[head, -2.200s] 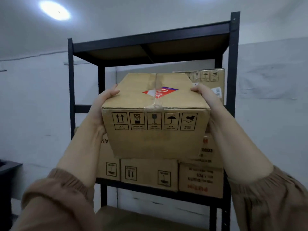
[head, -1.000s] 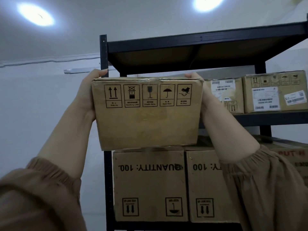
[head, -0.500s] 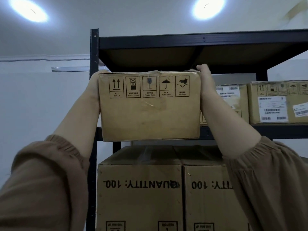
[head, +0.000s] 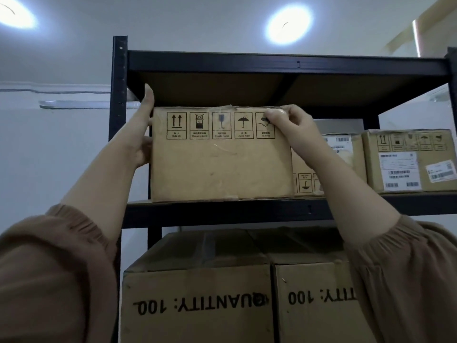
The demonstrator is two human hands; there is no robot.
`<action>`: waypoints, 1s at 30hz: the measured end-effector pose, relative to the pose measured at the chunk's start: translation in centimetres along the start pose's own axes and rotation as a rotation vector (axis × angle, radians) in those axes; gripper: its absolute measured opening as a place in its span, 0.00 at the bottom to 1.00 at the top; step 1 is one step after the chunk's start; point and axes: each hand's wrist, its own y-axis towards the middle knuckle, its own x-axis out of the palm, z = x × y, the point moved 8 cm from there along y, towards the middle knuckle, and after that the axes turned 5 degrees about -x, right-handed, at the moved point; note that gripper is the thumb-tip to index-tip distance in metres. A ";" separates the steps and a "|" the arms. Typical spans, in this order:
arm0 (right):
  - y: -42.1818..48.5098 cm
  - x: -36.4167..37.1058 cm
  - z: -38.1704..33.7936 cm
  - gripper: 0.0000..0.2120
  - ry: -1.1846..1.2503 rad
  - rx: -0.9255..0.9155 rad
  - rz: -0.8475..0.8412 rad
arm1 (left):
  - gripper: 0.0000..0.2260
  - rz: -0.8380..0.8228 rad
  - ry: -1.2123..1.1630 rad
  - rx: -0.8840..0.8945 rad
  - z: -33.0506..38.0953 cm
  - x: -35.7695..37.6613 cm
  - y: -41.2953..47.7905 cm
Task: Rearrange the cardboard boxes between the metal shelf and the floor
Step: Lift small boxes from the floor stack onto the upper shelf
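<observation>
The plain brown cardboard box with a row of five black handling symbols (head: 220,154) sits on the upper board of the black metal shelf (head: 247,211), at the left end, with its bottom edge on the front beam. The left hand (head: 144,127) lies flat against the left side of this box, at 9 o'clock from it, with the fingers straight and pointing up past the top edge; the thumb is near the lower left part of the side. The right hand (head: 289,125) is at 2 o'clock of the box front, with curled fingers pressed on the top right corner, covering a part of the last symbol. It seems to push on the corner more than to grip it, but the fingertips are not clear enough to be sure. Both arms wear loose brown sleeves (head: 49,280).

At 3 o'clock from the box, just beside it, stands a second cardboard box with white barcode labels (head: 346,157), partly hidden behind the right forearm. Further to 3 o'clock stands a third cardboard box with a large white shipping label (head: 410,159). At 6 o'clock, on the board below, two big cardboard boxes with upside-down "QUANTITY: 100" print (head: 197,303) stand side by side, touching. Two round ceiling lamps (head: 288,24) shine at 12 o'clock.
</observation>
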 end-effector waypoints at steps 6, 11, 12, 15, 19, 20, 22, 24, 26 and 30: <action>-0.6 1.7 2.9 0.22 -0.245 0.076 0.094 | 0.34 -0.033 0.290 0.157 -2.6 2.0 2.0; -0.2 2.6 3.9 0.25 -0.341 0.067 0.056 | 0.36 0.032 0.182 0.154 -5.9 1.7 4.2; -0.1 2.9 4.0 0.25 -0.371 0.053 0.036 | 0.36 0.031 0.170 0.163 -6.3 1.8 4.3; 0.5 3.4 5.0 0.26 -0.474 0.060 0.026 | 0.36 0.022 0.162 0.187 -7.2 2.0 4.8; 1.2 4.2 6.1 0.29 -0.737 0.063 -0.005 | 0.32 0.011 0.193 0.167 -8.6 1.8 4.8; 1.2 4.5 6.4 0.31 -0.808 0.068 -0.023 | 0.33 0.006 0.203 0.139 -9.4 1.6 4.9; 0.9 5.0 7.1 0.32 -0.900 0.078 -0.042 | 0.33 -0.009 0.226 0.085 -10.9 1.4 5.1; 0.6 5.1 7.5 0.32 -0.914 0.080 -0.019 | 0.33 -0.010 0.245 0.068 -11.4 1.4 5.4; 0.3 5.1 7.8 0.33 -0.904 0.081 -0.005 | 0.32 -0.005 0.250 0.074 -11.4 1.3 5.5; 0.0 5.3 7.9 0.35 -0.893 0.112 -0.020 | 0.32 -0.023 0.273 0.086 -11.3 1.4 5.6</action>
